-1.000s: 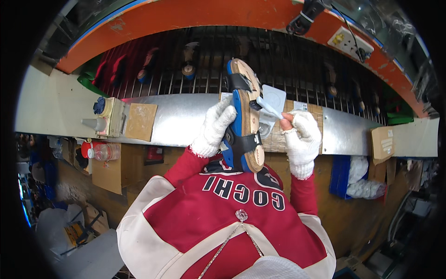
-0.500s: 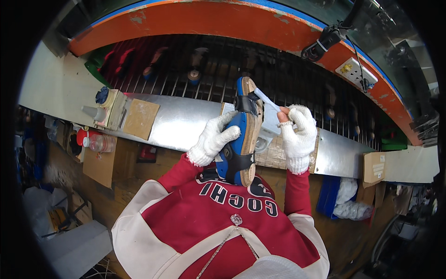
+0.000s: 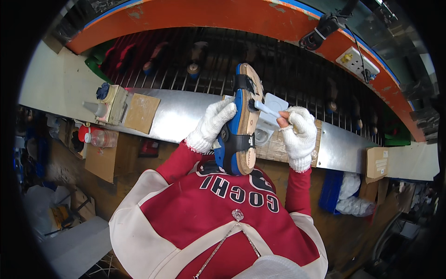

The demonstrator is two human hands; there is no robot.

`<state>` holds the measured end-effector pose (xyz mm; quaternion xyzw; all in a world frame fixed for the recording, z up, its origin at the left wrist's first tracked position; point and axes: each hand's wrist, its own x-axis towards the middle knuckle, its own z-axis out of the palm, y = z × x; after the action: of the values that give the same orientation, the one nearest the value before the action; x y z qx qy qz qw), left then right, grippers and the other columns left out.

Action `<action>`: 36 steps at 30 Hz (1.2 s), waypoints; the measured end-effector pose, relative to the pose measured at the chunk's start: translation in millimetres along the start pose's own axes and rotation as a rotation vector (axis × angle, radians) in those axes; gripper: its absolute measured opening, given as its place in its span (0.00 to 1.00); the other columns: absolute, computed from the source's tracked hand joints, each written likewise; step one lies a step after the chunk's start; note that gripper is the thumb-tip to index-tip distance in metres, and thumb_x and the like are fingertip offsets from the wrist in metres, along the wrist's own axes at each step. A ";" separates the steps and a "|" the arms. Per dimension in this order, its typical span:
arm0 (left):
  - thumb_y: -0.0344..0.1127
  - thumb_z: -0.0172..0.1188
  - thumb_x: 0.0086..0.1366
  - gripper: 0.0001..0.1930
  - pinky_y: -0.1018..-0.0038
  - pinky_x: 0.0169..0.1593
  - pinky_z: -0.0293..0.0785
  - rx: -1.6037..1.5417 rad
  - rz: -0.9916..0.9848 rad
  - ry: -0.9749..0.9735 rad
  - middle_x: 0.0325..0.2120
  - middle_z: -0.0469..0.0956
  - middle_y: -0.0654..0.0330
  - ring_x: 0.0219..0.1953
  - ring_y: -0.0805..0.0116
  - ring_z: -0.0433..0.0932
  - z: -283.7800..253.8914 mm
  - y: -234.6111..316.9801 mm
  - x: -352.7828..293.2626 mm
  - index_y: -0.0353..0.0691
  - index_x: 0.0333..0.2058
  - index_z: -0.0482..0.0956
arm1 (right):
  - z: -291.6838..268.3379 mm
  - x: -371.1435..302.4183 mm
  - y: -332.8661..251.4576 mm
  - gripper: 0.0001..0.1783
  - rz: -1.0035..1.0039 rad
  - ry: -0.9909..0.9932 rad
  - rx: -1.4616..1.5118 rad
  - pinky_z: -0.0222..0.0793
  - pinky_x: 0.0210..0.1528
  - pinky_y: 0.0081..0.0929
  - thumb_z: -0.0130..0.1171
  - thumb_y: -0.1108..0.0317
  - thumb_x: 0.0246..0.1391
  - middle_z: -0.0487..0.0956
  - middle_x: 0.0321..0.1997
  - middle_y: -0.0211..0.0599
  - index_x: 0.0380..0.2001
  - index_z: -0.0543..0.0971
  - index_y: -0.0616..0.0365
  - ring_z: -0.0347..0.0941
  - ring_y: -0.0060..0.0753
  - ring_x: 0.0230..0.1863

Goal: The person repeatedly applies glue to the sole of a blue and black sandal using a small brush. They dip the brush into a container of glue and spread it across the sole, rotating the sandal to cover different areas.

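Holding sandal (image 3: pixel 244 122) before chest (image 3: pixel 223 200), left hand (image 3: pixel 214 122) clamped on its side; right hand (image 3: pixel 298 132) pinches white brush (image 3: pixel 266 108) by the sole (image 3: pixel 251 123). Weak left grip could let sandal roll, brush straying onto strap (image 3: pixel 241 142).

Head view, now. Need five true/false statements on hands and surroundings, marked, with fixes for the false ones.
1. The left hand grips a strapped shoe on a blue last. True.
2. The right hand is empty. False: it holds a pale-handled tool between thumb and finger.
3. All right-hand fingertips are covered by the glove. False: bare fingertips show where they pinch the tool.
4. A white socket panel is on the orange beam. True.
5. A tan square board lies to the right of the shoe. False: it lies to the left.
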<state>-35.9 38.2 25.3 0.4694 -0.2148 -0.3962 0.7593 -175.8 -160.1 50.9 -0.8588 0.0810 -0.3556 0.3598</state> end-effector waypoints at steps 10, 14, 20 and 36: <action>0.57 0.65 0.63 0.40 0.75 0.55 0.75 0.056 0.015 -0.025 0.51 0.78 0.56 0.51 0.72 0.78 8.5 0.5 4.6 0.28 0.61 0.67 | -12.7 7.1 -14.9 0.09 -0.092 0.150 -0.293 0.64 0.42 0.29 0.72 0.69 0.47 0.81 0.35 0.33 0.33 0.86 0.57 0.73 0.33 0.37; 0.58 0.66 0.62 0.43 0.75 0.54 0.76 0.095 0.021 -0.028 0.52 0.77 0.55 0.51 0.72 0.78 5.6 0.4 6.4 0.28 0.61 0.66 | -11.6 7.0 -17.7 0.09 -0.103 0.183 -0.317 0.64 0.42 0.30 0.73 0.68 0.46 0.81 0.35 0.33 0.33 0.86 0.57 0.73 0.33 0.37; 0.59 0.67 0.60 0.45 0.74 0.55 0.75 0.169 0.008 -0.040 0.53 0.76 0.54 0.52 0.71 0.78 -0.2 -0.9 9.3 0.27 0.62 0.64 | -13.6 3.1 -12.2 0.11 -0.170 0.217 -0.345 0.58 0.42 0.31 0.74 0.66 0.44 0.81 0.35 0.31 0.33 0.86 0.53 0.74 0.31 0.37; 0.54 0.62 0.67 0.33 0.74 0.56 0.72 0.058 0.009 0.064 0.48 0.79 0.56 0.49 0.72 0.77 3.1 -2.6 14.9 0.30 0.58 0.72 | -0.6 -41.6 -7.2 0.12 -0.065 0.106 -0.213 0.62 0.44 0.33 0.74 0.70 0.41 0.81 0.33 0.33 0.33 0.86 0.55 0.75 0.35 0.37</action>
<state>-30.3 24.0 23.8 0.5028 -0.2040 -0.3710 0.7536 -207.6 -138.7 33.0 -0.8743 0.1094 -0.4014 0.2501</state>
